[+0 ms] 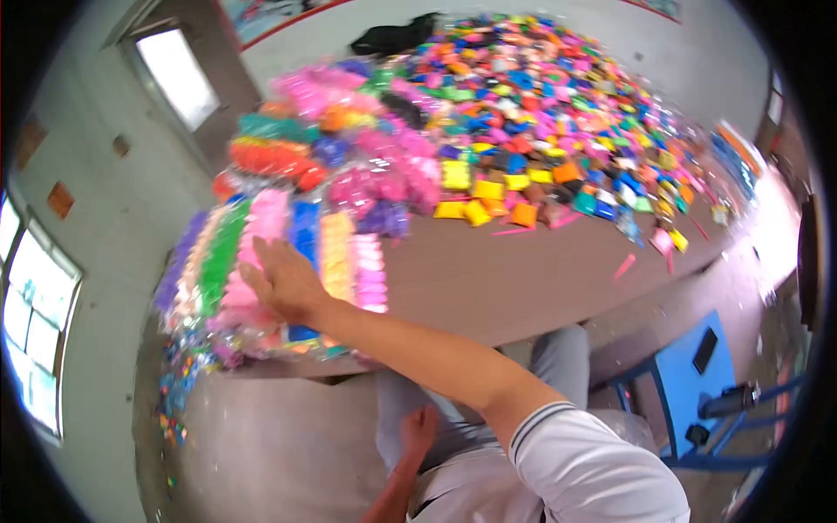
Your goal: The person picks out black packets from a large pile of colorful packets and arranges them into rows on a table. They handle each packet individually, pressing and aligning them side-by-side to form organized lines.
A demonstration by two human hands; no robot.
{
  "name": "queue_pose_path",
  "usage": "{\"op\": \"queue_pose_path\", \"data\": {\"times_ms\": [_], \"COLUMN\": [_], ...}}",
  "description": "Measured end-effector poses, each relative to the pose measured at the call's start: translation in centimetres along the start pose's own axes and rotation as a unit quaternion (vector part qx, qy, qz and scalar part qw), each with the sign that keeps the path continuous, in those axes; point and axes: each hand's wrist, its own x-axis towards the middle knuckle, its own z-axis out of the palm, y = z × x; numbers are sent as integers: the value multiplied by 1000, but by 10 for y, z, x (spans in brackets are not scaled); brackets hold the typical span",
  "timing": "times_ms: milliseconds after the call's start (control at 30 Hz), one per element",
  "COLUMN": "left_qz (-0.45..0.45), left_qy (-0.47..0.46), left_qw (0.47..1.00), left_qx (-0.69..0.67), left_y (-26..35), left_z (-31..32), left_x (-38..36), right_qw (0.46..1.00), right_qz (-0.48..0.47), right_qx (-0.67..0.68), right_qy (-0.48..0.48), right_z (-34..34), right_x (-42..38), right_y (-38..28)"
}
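Note:
My right hand [286,281] reaches across to the left side of the table. It lies with fingers outstretched on a pink row of small wrapped packs [267,215], one of several coloured rows side by side in clear plastic. A green row [225,261] is on its left; a blue row [306,228] and a pale orange row [337,261] are on its right. Low over my lap, my left hand [420,429] is curled closed, and whatever it may hold is hidden.
A big heap of small colourful packets [540,96] covers the back of the brown table [488,279]. More bagged packs [279,157] are piled behind the rows. A blue stool [693,366] with a dark phone-like object stands at right. Coloured bits [174,383] litter the floor at left.

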Motion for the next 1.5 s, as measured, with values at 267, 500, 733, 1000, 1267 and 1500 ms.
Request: {"op": "queue_pose_path", "data": {"times_ms": [267,500,733,1000,1267,1500], "left_qz": [-28,68,285,344,364,360], "left_qy": [-11,-130,-88,70,57,57], "left_qw": [997,989,945,909,867,870], "left_qx": [-65,-9,137,225,335,331], "left_y": [8,134,266,216,218,219], "left_z": [-23,11,56,110,115,116], "left_x": [-15,33,126,219,220,219], "right_qw": [973,950,957,956,961,957], "right_qz": [80,98,124,112,97,96], "right_qx": [-214,-298,-259,-270,-255,-271], "right_qy": [-30,11,30,31,49,28], "right_z": [-246,-358,-358,-356,-354,-354], "right_x": [-128,-190,-184,-181,-183,-185], "right_y": [147,180,176,176,180,180]}}
